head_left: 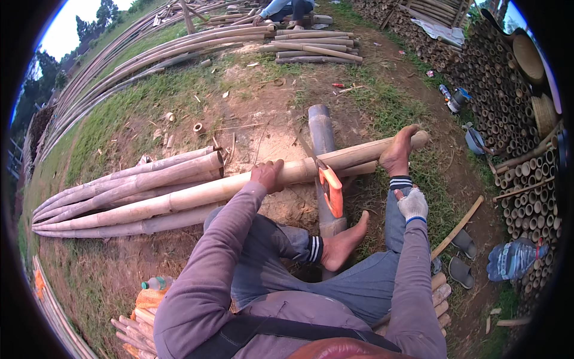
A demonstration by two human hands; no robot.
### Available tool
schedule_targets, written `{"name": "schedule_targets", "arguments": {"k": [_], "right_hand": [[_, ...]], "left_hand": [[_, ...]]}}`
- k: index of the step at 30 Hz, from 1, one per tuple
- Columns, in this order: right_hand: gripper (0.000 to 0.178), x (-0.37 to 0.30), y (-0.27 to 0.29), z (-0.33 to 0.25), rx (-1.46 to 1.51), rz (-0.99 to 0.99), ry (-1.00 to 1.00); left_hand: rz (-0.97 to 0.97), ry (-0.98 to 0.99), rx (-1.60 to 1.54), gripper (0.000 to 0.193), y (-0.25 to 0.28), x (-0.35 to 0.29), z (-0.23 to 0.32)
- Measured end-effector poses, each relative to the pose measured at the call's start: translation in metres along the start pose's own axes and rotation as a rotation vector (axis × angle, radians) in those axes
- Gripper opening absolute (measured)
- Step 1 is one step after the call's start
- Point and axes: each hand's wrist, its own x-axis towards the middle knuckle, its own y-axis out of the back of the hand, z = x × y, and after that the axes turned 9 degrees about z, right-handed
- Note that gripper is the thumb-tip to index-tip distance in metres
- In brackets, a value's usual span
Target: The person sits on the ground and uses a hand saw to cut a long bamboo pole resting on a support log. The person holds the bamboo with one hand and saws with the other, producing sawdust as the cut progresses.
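My bare left hand is closed over the top of a long pale bamboo pole. The pole lies across a thick grey bamboo log. A saw with an orange handle stands in the pole beside the log, its blade crossing the pole, with no hand on it. My right hand, in a white glove with bare fingertips, is curled against my right trouser leg near the striped cuff. What its fingers grip is hidden. My right foot presses on the pole near its far-right end.
More bamboo poles lie at the left. Cut bamboo is stacked along the right, near sandals and a large clear bottle. A small bottle lies at lower left. Another person works at the back.
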Motion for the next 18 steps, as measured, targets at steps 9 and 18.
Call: {"name": "schedule_targets", "arguments": {"k": [9, 18], "right_hand": [[0.085, 0.002, 0.002, -0.002, 0.004, 0.010, -0.008], [0.053, -0.060, 0.006, -0.083, 0.764, 0.332, 0.423]], "left_hand": [[0.005, -0.003, -0.015, 0.078, -0.002, 0.002, -0.002], [-0.032, 0.035, 0.003, 0.078, 0.002, -0.002, -0.003]]}}
